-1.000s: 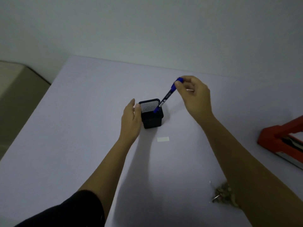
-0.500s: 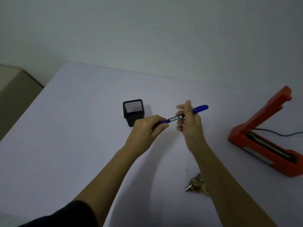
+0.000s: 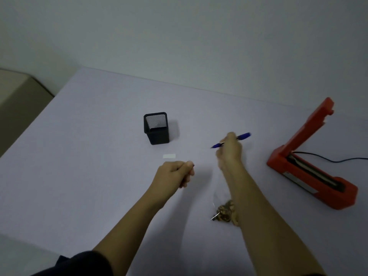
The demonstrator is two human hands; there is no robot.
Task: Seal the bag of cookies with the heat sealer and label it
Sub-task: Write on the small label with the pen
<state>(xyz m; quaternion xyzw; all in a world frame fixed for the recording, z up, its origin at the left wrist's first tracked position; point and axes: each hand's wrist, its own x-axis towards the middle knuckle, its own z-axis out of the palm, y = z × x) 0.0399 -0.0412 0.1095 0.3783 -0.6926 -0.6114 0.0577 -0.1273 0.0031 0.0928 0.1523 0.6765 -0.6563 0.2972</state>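
Pen [image 3: 231, 140] was pinched in the right hand [image 3: 229, 154]; left hand [image 3: 175, 174] was fisted, contents untellable. Label [image 3: 169, 156], judged flimsy, would be lifted by 1 edge.

head cam | looks forward-down, from above | near table [image 3: 79, 156]

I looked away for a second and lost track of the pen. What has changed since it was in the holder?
The right hand lifted the blue pen out of the black mesh holder and now holds it alone. The left hand let go of the holder, briefly gripped the pen's tip end, then pulled away closed, possibly with the cap. The white label lies untouched.
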